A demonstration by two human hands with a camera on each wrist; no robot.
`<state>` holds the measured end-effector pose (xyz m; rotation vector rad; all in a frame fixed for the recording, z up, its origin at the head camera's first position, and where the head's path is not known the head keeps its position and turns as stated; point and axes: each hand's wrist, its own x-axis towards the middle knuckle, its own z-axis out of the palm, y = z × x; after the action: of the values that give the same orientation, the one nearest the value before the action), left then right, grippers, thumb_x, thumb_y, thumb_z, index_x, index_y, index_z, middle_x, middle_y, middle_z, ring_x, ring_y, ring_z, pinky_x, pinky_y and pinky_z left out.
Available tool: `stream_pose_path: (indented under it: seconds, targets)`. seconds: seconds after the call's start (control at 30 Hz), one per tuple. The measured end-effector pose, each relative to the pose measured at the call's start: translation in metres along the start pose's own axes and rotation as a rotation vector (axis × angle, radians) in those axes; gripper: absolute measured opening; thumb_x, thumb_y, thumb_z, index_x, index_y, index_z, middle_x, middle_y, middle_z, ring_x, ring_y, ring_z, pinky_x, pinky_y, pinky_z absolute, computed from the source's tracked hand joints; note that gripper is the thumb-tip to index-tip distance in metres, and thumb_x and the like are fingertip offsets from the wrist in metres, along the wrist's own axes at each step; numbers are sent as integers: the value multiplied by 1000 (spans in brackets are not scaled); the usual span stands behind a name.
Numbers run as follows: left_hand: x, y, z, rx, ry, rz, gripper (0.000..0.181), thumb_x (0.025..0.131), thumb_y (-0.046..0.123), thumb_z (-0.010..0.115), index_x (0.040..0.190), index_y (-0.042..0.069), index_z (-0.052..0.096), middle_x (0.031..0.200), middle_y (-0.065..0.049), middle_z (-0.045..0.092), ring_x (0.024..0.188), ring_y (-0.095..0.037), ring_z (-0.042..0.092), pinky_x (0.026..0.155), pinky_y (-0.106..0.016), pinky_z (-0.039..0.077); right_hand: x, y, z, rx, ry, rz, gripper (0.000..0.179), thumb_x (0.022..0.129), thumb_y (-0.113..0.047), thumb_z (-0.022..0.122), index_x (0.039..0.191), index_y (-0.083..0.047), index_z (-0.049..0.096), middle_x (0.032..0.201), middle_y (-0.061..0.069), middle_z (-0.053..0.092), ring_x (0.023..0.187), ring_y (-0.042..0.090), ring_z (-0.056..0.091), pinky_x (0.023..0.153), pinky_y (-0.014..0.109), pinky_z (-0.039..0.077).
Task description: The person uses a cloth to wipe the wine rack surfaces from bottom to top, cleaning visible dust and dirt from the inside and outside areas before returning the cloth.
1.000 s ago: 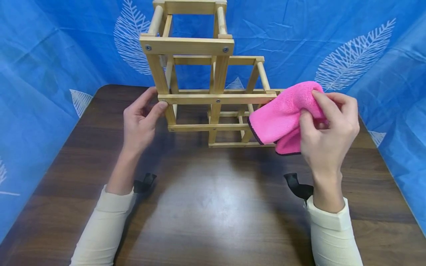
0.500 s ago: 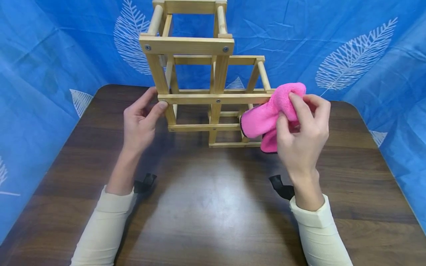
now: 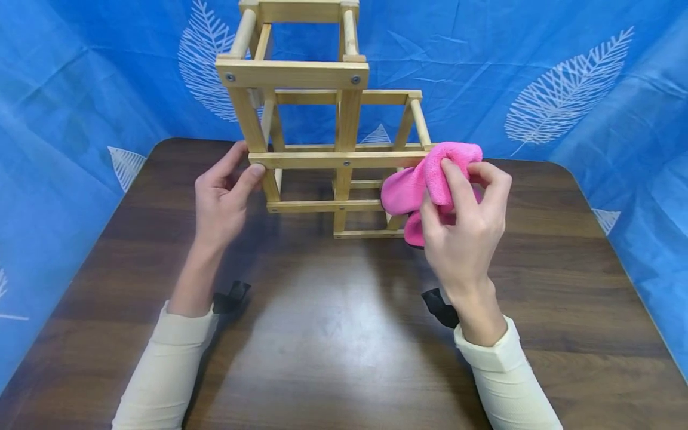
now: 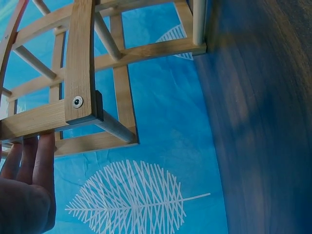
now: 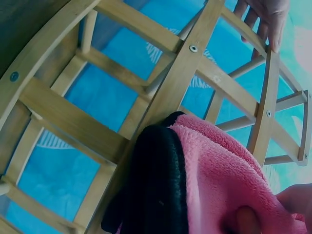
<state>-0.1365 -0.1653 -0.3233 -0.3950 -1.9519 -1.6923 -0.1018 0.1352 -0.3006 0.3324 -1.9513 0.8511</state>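
A stepped rack of pale wooden slats and dowels (image 3: 301, 160) stands at the back of the table, joined by screws. My left hand (image 3: 221, 200) grips its left upright, thumb in front at the end of the middle slat and fingers behind. In the left wrist view, those fingers (image 4: 30, 163) reach up behind the wood. My right hand (image 3: 467, 224) pinches a bunched pink cloth (image 3: 454, 167) with dark edging, held against the right end of the same slat. Seen from the right wrist, the cloth (image 5: 214, 165) overlaps a long slat (image 5: 187, 63) and hides part of it.
The dark wood-grain table (image 3: 333, 358) extends in front of the rack and to both sides. Blue fabric (image 3: 457, 71) printed with white leaves hangs behind and beside the table. Black straps (image 3: 232, 297) show at both wrists.
My right hand has moved left with the pink cloth, from beyond the rack's right end onto the middle slat's end. The left hand keeps its grip; the whole view has shifted slightly.
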Motion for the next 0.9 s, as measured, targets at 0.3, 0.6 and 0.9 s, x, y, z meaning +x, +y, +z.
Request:
stream_pose_path:
  seconds: [0.3,0.6,0.9]
  targets:
    - [0,0,0,-8,18,-21,39,93,-3,65,131,3,64,120,-10,68,75,-8,66,72,-20,55,-6,4,-3,-61,-73,-68,35,84,-11,73,117,1,70,116,25,55,110,38,54,86,53,51]
    - [-1,1,-1,35,12,-27,40,94,-1,64,133,6,63,121,-10,68,75,-11,65,73,-19,55,-17,13,-3,-124,-233,-136,38,79,0,73,117,3,69,114,28,54,104,43,53,79,56,49]
    - [-1,1,0,30,-4,-21,41,94,1,64,135,7,62,123,-11,67,80,-10,68,75,-20,55,-16,20,-9,-145,-410,-171,44,74,4,76,117,4,69,112,29,54,100,43,53,77,55,48]
